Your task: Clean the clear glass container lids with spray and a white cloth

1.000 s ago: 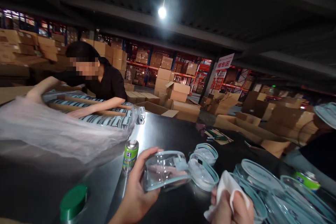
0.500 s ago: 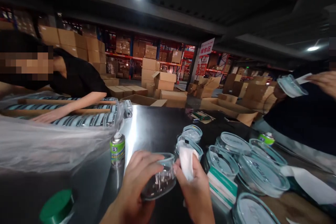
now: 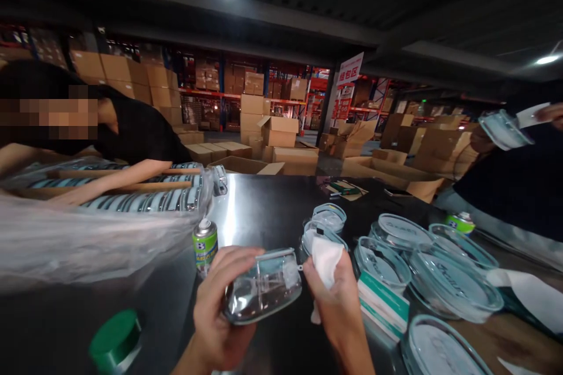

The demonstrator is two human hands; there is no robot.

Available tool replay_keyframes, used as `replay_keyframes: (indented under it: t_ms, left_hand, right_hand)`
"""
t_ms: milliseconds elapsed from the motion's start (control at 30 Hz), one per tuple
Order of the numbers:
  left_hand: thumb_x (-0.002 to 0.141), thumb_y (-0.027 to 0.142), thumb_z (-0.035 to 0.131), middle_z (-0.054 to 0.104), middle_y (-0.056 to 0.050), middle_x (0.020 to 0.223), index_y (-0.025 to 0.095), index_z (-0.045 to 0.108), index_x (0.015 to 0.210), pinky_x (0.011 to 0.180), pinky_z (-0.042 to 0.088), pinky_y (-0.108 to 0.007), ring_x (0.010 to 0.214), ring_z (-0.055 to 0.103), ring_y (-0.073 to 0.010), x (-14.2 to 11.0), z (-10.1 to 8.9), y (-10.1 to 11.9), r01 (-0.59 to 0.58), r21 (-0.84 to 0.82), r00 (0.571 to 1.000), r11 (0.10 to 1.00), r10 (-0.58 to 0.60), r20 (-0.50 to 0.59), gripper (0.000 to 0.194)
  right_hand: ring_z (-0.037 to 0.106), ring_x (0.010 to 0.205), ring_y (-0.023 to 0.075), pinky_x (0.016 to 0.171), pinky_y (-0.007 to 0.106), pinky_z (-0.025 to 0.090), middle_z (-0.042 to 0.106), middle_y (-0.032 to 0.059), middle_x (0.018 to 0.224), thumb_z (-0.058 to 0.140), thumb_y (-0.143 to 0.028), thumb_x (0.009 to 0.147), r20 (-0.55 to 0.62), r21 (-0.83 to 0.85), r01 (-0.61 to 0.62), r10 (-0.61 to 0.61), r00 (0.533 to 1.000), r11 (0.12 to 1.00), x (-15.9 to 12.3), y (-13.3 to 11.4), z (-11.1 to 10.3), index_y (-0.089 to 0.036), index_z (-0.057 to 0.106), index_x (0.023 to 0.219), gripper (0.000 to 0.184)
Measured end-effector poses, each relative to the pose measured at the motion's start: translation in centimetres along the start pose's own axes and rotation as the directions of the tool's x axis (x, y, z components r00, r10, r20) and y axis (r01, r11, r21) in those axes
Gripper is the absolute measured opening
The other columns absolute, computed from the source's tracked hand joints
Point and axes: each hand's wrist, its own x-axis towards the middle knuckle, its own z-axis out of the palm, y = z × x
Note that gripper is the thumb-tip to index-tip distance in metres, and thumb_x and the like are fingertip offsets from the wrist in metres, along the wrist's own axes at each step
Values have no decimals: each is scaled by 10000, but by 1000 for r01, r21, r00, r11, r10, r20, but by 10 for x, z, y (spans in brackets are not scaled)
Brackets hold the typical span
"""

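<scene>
The clear plastic zip pouch (image 3: 264, 290) sits just below the centre of the frame, above the tabletop, tilted, its trimmed edge up. My left hand (image 3: 224, 304) grasps it from its left end, fingers over the top, the thumb hidden from me. My right hand (image 3: 336, 299) pinches a folded white wipe (image 3: 326, 258); its fingertips are beside the pouch's small zipper pull (image 3: 301, 268), and I cannot tell whether they grip it.

Just behind my right hand stand two small blue-trimmed pouches (image 3: 329, 217). At lower right, a green-and-white box (image 3: 383, 306) lies near larger blue-trimmed pouches (image 3: 457, 281), some lettered. A green-labelled spray can (image 3: 204, 246) stands behind my left hand, and a green cap (image 3: 115, 337) is at lower left. The dark metal table (image 3: 272, 205) shines under all this.

At left, a co-worker in black (image 3: 141, 129) reaches into packed rows of pouches (image 3: 149, 200). At the right edge, another person (image 3: 514, 181) holds up a blue-trimmed pouch (image 3: 505, 130).
</scene>
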Motion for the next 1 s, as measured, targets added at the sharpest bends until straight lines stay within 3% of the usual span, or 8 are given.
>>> replay_keyframes:
  t_ms: [133,200,333,433,567,667,900,1000]
  left_hand:
    - [547,81,754,712,-37,983,278,606,998,778,523,-364,953,640,-272,1,2,8,184,-301,896,936,-286,-341,514]
    - [491,102,726,701,-39,1036,269,577,1006,736,530,-329,968,633,-270,7,-5,5,252,-477,799,842,-459,-388,561]
    - [424,74,550,708,9,934,256,562,936,670,522,-288,801,651,-200,24,-26,-13,298,-696,542,653,-716,-440,543]
    - [440,68,538,669,40,728,231,542,870,594,491,-246,638,619,-152,32,-34,-25,350,-756,406,553,-817,-410,460]
    - [501,74,624,640,44,701,217,536,909,524,426,-190,571,578,-112,31,-25,-28,471,-725,412,502,-852,-323,442]
    - [488,79,641,637,54,696,225,537,945,510,412,-177,544,558,-98,29,-14,-21,523,-712,417,468,-869,-266,491]
    - [520,146,757,663,30,792,216,569,995,502,416,-187,544,572,-102,23,-3,-8,669,-653,436,356,-899,-43,516]
    - [596,276,812,659,17,886,217,584,1013,536,421,-177,609,581,-94,20,1,-7,699,-576,483,424,-874,-57,478]
  right_hand:
    - [587,746,165,706,287,487,628,-3,824,713,-364,697,64,109,-49,42,997,993,10,24,9,-194,546,1036,414]
    - [548,617,123,556,228,444,619,-25,768,729,-315,643,211,169,-206,169,963,964,9,36,20,-196,551,1023,436]
    - [317,400,28,393,153,198,514,-82,562,725,-226,554,579,171,-520,342,740,837,1,49,42,-166,561,859,352]
    - [308,408,30,402,155,202,460,-91,527,737,-305,606,563,193,-500,322,761,844,0,49,45,-152,561,832,324]
    - [409,446,79,421,187,312,512,-74,575,768,-455,639,160,125,-225,204,966,966,9,38,28,-177,558,931,455]
    - [498,506,115,444,210,376,602,-38,685,783,-479,628,-87,56,-92,97,991,994,14,24,10,-197,566,1029,536]
    - [642,708,185,614,264,502,709,39,877,748,-454,691,-39,38,-72,74,996,997,4,4,-10,-204,611,1018,434]
    - [636,674,186,573,259,496,706,36,839,760,-467,669,9,32,-145,145,989,989,2,0,-10,-198,626,1015,458]
